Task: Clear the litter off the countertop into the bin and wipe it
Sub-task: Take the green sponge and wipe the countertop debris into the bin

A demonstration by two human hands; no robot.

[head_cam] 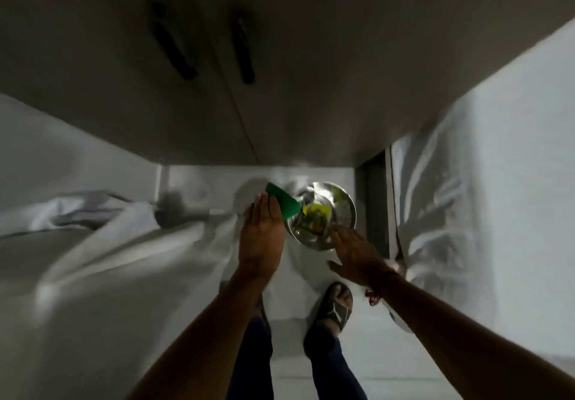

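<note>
**Litter going into the bin — spill risk at the rim**

View looks straight down, blurred by motion. On the floor, under the grey cabinet doors w/ two dark handles (pixel 174 42), sits a round shiny metal bin (pixel 323 216) w/ yellow and green wrappers (pixel 315 213) already inside. The left hand (pixel 261 238) is flat, fingers together, w/ a green flat sheet-like piece (pixel 284 202) under the fingertips, tilted toward the bin's left rim; whether it's pinched or just resting on the palm side, can't tell. The right hand (pixel 357 253) is spread wide, fingers apart, holding nothing, just beside the bin's near rim — touching or not, can't tell. White crumpled sheeting (pixel 102 213) covers surfaces left & right. A sandalled foot (pixel 336 306) stands close below the bin.

Judgement: tipping step, countertop itself not in view, wipe not yet done.

What could go wrong:
- Green piece overhangs the rim, so scraps could slide past onto the floor or sheeting.
- Bin looks light; a nudge from the right hand or the foot could tip it.
- A loose hold on the green piece → it may drop in w/ the litter.
</note>
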